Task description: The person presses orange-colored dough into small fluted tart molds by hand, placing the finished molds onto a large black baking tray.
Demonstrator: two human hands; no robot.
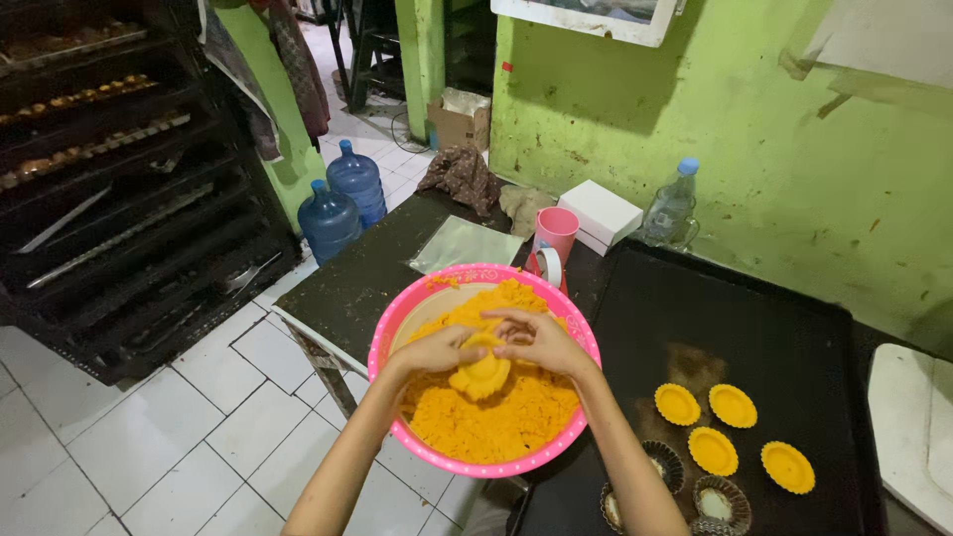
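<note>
Left hand (437, 349): fingers curled, pressing the dough lump (479, 375).
Right hand (541, 340): cupped over its top.
Lump: roundish, no clear long axis, above the pink basin (397, 323).

Pink basin (397, 328), white dots; orange-yellow dough (496, 417); yellow tart shells (733, 405); black tray (754, 328); green wall (754, 149).

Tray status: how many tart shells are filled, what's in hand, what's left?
Done: four filled shells sit on the black tray. In hand: left hand and right hand press a lump of yellow dough over the pink bowl. Left: at least three empty tins at the tray's near edge, plenty of dough in the bowl, and most of the tray bare.
</note>
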